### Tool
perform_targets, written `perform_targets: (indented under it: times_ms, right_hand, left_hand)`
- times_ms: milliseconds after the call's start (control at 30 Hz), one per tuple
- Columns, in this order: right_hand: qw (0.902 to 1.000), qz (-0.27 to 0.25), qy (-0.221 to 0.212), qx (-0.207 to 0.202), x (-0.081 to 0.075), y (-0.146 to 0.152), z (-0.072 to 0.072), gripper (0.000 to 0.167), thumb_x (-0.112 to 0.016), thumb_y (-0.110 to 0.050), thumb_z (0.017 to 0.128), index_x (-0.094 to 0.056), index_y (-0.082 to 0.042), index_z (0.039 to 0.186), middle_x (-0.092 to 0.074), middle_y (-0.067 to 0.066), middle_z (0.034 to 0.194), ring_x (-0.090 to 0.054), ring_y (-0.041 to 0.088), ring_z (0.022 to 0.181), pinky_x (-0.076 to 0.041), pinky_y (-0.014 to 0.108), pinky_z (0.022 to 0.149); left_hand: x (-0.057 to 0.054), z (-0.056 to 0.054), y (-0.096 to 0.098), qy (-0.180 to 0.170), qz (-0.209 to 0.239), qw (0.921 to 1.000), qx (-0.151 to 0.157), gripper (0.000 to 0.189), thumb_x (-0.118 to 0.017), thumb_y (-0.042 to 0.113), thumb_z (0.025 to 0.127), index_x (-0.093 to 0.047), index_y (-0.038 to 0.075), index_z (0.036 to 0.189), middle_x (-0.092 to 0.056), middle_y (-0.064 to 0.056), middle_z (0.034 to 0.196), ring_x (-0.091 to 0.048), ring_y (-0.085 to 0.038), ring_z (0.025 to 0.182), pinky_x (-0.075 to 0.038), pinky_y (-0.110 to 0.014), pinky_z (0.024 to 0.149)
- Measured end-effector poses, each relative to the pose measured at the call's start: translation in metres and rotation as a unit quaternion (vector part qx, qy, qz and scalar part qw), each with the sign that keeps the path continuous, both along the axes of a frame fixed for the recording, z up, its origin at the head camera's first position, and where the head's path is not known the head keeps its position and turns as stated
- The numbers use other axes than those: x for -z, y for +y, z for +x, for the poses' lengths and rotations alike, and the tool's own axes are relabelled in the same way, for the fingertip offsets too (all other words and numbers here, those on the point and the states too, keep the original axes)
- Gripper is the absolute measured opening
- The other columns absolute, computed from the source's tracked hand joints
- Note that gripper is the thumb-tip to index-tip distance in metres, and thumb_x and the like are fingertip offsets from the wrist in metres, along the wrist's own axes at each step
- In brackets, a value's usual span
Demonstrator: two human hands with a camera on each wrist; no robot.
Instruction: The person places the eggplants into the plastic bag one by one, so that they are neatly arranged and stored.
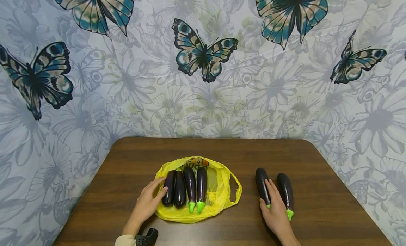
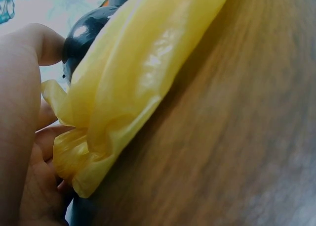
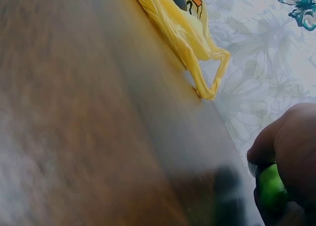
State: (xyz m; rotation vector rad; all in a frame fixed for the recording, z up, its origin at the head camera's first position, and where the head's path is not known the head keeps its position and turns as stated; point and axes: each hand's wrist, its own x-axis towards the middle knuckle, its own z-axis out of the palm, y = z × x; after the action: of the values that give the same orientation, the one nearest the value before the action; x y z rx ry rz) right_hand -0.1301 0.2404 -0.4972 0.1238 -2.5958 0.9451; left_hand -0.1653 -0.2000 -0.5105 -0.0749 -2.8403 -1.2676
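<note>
A yellow plastic bag (image 1: 219,207) lies spread open on the table, with several dark eggplants (image 1: 180,191) side by side in it. My left hand (image 1: 147,202) holds the bag's left edge; its thumb touches the leftmost eggplant (image 2: 86,35), and the curled fingers are at the yellow plastic (image 2: 123,87). To the right of the bag, my right hand (image 1: 275,210) grips an eggplant (image 1: 261,179) around its lower, stem end. The green stem (image 3: 271,186) shows beneath that hand in the right wrist view. Another eggplant (image 1: 285,189) lies just right of this hand.
The brown wooden table (image 1: 133,151) has rounded far corners and meets a wall hanging (image 1: 203,108) printed with butterflies and flowers. A looped bag handle (image 1: 236,189) sticks out toward the right. On the left wrist is a black band (image 1: 147,237).
</note>
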Motion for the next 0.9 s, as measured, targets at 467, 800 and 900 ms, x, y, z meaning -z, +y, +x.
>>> perform_targets:
  times_ms: [467,800,900]
  right_hand:
    - [0.9994,-0.011,0.031,-0.007,0.0015,-0.0016,0.0004,0.07,-0.072,0.006,0.09,-0.045,-0.003,0.153,-0.047,0.027,0.154,-0.049,0.051,0.136,-0.012,-0.006,0.1]
    - [0.9987,-0.022,0.041,-0.019,0.0015,-0.0061,-0.0006,0.069,-0.073,0.006,0.089,-0.048,-0.003,0.152,-0.051,0.026,0.15,-0.052,0.047,0.134,-0.016,-0.006,0.103]
    - [0.9985,-0.025,0.043,-0.021,0.002,-0.0072,-0.0014,0.069,-0.074,0.007,0.088,-0.048,-0.003,0.152,-0.051,0.026,0.15,-0.053,0.046,0.134,-0.017,-0.005,0.103]
  left_hand:
    - [0.0012,-0.0013,0.0005,0.02,0.003,0.9998,0.003,0.054,-0.057,0.047,0.105,-0.055,0.018,0.15,-0.051,-0.013,0.155,-0.035,-0.05,0.148,-0.026,-0.075,0.114]
    - [0.0008,-0.001,0.0005,0.027,0.003,0.9996,0.005,0.052,-0.058,0.045,0.105,-0.056,0.016,0.149,-0.053,-0.013,0.154,-0.039,-0.047,0.146,-0.029,-0.073,0.114]
    - [0.0015,-0.0017,0.0004,0.031,0.003,0.9995,0.005,0.052,-0.059,0.043,0.105,-0.056,0.016,0.149,-0.054,-0.013,0.153,-0.041,-0.046,0.146,-0.031,-0.071,0.114]
